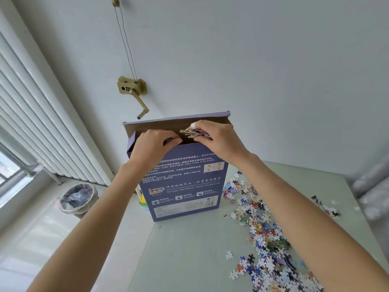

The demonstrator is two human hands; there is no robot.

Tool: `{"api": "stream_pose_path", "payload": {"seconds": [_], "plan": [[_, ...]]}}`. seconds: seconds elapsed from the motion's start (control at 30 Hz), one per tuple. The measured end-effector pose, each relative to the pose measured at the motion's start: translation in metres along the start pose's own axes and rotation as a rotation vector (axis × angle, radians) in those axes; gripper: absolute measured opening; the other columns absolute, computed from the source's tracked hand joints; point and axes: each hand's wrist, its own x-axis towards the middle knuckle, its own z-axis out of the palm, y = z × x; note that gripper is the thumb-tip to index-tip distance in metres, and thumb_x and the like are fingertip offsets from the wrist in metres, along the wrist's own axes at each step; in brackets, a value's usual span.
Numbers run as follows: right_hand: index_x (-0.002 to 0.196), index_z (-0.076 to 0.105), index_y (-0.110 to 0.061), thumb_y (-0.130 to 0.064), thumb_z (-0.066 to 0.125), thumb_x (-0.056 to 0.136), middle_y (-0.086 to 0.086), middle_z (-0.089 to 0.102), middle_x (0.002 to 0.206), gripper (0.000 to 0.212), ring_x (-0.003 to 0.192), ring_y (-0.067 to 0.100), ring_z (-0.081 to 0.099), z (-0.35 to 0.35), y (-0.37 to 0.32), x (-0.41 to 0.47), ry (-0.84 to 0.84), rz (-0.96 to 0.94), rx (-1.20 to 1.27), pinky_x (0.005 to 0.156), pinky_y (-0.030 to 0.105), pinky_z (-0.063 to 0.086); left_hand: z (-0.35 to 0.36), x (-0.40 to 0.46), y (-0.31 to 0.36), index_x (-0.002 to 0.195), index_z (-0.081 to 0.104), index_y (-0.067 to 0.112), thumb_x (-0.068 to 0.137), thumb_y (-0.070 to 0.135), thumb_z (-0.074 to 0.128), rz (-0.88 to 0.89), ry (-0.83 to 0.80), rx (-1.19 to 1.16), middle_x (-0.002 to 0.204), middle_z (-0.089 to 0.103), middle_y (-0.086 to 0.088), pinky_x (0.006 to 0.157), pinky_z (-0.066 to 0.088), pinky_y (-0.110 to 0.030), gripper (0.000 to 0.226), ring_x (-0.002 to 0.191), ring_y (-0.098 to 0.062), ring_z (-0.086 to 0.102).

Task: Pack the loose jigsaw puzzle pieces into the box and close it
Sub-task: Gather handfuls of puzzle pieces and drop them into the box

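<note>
A tall purple puzzle box [185, 186] stands upright on the pale table [189, 260], its top flap open and leaning back. My left hand [152, 147] grips the box's front top edge, fingers curled over the rim. At the opening, my right hand [214, 137] holds a bunch of puzzle pieces [194, 133] just above the box mouth. Many loose puzzle pieces [261, 228] lie scattered over the table to the right of the box.
A small cluster of pieces [328, 207] lies at the far right. A lined waste bin [79, 199] stands on the floor at left, below a radiator [42, 123]. A brass hand crank [134, 91] is mounted on the wall behind the box.
</note>
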Motion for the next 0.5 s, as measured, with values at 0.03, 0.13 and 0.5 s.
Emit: {"api": "stream_pose_path", "payload": {"seconds": [0.03,0.13,0.5], "plan": [[0.108,0.063,-0.011,-0.015,0.068,0.083,-0.001,0.069,0.107,0.027,0.093,0.016,0.066,0.000,0.001,0.000,-0.008,0.003,-0.006,0.073,0.033,0.056,0.001,-0.001,-0.001,0.094,0.072,0.019,0.093,0.030,0.055,0.005,-0.014,-0.003,0.088,0.071,0.001,0.066,0.049,-0.036,0.021,0.078,-0.020,0.063],[0.110,0.061,-0.013,-0.016,0.066,0.084,-0.001,0.068,0.107,0.027,0.092,0.018,0.066,0.003,0.004,0.001,-0.051,0.022,-0.015,0.073,0.037,0.056,0.002,-0.005,-0.005,0.097,0.069,0.015,0.097,0.032,0.045,0.001,-0.067,0.010,0.087,0.069,-0.001,0.069,0.050,-0.041,0.030,0.080,-0.022,0.062],[0.109,0.065,-0.013,-0.019,0.064,0.086,0.003,0.064,0.101,0.024,0.084,0.022,0.063,0.010,-0.007,0.015,-0.171,0.043,-0.055,0.072,0.041,0.052,-0.004,-0.023,-0.003,0.092,0.074,0.024,0.085,0.020,0.066,0.045,0.079,0.015,0.089,0.068,0.008,0.062,0.032,-0.010,0.011,0.071,-0.011,0.062]]}}
